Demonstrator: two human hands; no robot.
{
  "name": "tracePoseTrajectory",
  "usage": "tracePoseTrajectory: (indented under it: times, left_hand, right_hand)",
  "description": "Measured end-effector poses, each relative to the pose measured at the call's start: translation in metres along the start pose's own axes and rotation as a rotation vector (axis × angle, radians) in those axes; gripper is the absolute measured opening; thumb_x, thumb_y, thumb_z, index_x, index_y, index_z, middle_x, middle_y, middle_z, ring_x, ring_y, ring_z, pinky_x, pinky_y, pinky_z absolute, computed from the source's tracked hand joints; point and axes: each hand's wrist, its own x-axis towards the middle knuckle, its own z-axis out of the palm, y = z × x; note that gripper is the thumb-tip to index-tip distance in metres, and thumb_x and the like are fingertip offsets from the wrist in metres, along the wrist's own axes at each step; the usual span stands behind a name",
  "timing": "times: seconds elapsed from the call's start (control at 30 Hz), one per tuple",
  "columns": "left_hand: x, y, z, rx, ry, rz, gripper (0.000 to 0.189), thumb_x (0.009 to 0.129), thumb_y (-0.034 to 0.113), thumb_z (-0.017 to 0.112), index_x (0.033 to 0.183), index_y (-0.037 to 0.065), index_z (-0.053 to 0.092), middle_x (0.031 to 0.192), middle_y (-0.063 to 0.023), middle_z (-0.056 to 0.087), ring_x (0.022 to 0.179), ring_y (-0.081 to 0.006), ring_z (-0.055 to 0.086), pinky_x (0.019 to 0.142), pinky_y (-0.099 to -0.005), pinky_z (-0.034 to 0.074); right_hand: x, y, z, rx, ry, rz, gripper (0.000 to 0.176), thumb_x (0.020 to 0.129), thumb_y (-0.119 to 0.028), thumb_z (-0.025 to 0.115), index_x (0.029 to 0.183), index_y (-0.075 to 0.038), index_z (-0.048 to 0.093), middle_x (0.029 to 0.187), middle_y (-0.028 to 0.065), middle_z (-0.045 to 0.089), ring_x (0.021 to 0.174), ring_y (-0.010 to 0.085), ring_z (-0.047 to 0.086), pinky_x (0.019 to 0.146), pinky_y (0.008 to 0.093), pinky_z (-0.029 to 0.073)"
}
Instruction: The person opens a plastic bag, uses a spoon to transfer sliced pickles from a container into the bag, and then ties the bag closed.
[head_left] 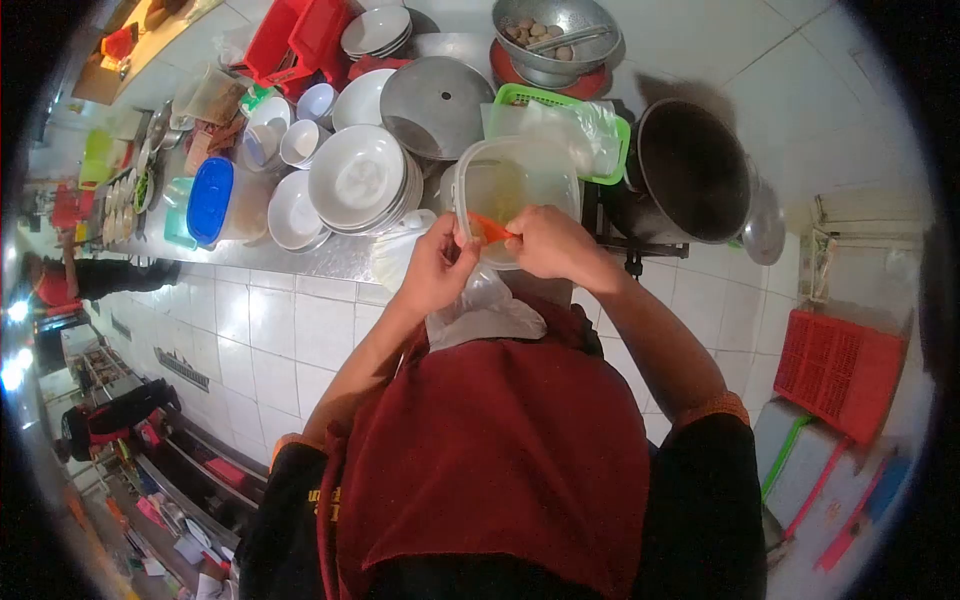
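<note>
Left hand [440,268], right hand [555,245] — one orange band [492,230].

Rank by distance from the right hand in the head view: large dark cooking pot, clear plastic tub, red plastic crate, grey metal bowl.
The right hand and left hand pinch an orange band.
1. Clear plastic tub, beyond the hand.
2. Large dark cooking pot, to the right.
3. Grey metal bowl, back of counter.
4. Red plastic crate, low, far right.

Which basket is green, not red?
The basket right behind the clear tub, holding plastic bags. The top-left crates and the far-right crate are red.
</note>
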Motion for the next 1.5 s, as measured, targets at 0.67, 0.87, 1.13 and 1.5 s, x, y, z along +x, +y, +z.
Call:
tracePoseTrajectory:
  times: [0.67,0.87,1.13,1.5]
  left_hand:
    - [0.003,0.007,-0.006,-0.103,0.010,-0.056,0.019,0.096,0.008,0.058,0.085,0.007,0.042,0.073,0.0037,0.047,0.061,-0.0013,0.040,0.051,-0.0204,0.034]
    - [0.010,0.011,-0.010,-0.090,0.052,-0.077,0.018,0.097,0.014,0.057,0.085,0.006,0.046,0.064,0.0025,0.049,0.055,-0.0023,0.043,0.049,-0.0209,0.036]
    - [0.009,-0.025,-0.025,0.026,0.104,0.019,0.019,0.100,0.028,0.054,0.096,0.009,0.054,0.073,0.0036,0.052,0.065,-0.0059,0.047,0.058,-0.0246,0.043]
    - [-0.007,0.015,-0.067,0.402,-0.037,-0.128,0.044,0.095,0.045,0.056,0.101,0.002,0.060,0.078,-0.0113,0.063,0.075,-0.0212,0.061,0.070,-0.0350,0.048]
  right_hand:
    - [-0.045,-0.022,-0.030,-0.091,0.076,-0.075,0.018,0.083,-0.013,0.059,0.087,0.001,0.069,0.080,0.0245,0.064,0.081,0.0413,0.063,0.076,0.0475,0.050]
    - [-0.021,0.004,-0.050,0.194,-0.099,0.014,0.023,0.084,-0.018,0.060,0.093,0.000,0.071,0.080,0.0202,0.068,0.076,0.0289,0.066,0.075,0.0390,0.051]
    - [0.004,0.029,-0.069,0.213,-0.310,0.047,0.028,0.093,-0.024,0.059,0.113,-0.009,0.070,0.083,0.0003,0.067,0.067,0.0107,0.054,0.060,0.0289,0.047]
    - [-0.004,0.065,-0.063,0.366,-0.150,-0.273,0.017,0.090,-0.016,0.061,0.097,-0.002,0.065,0.069,-0.0053,0.052,0.053,0.0027,0.042,0.043,0.0198,0.030]
